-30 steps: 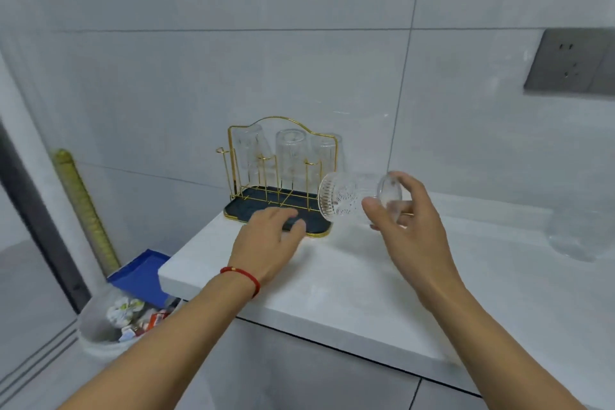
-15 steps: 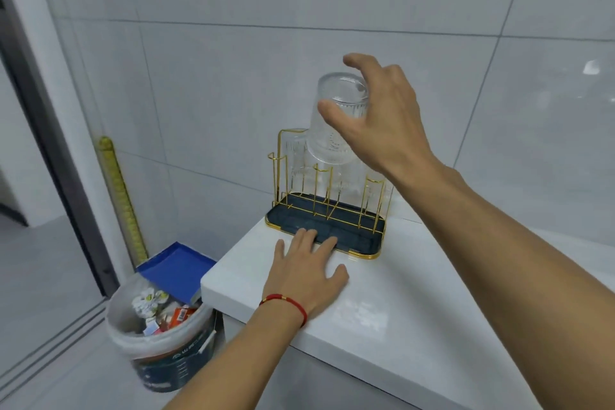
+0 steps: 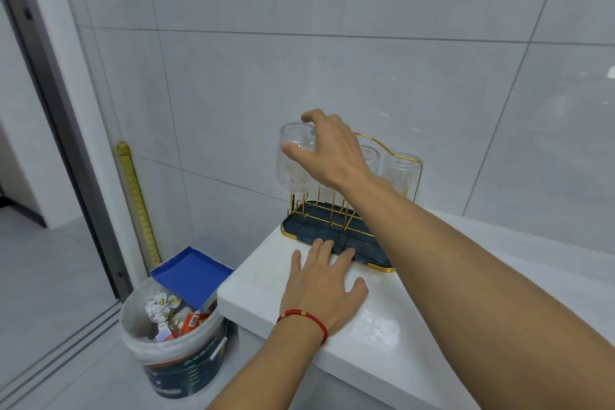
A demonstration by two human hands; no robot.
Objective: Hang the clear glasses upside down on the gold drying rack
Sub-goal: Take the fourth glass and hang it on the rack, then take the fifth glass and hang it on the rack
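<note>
The gold drying rack (image 3: 420, 173) with a dark tray (image 3: 319, 230) stands on the white counter against the tiled wall. My right hand (image 3: 332, 153) grips a clear ribbed glass (image 3: 294, 163) by its base, upside down, at the rack's left end over a gold peg. Two other clear glasses (image 3: 401, 173) hang upside down at the back of the rack, partly hidden by my arm. My left hand (image 3: 321, 283) lies flat on the counter, fingers spread, fingertips touching the tray's front edge.
The white counter (image 3: 382, 336) ends in an edge at the left. Below it on the floor stands a bucket (image 3: 173, 353) lined with plastic and full of rubbish, with a blue box (image 3: 191, 273) leaning on it. A door frame (image 3: 66, 130) is at left.
My right hand turned the glass upside down, carried it up and left, then lowered it onto the rack's left end. My left hand stayed flat at the tray's front edge.
</note>
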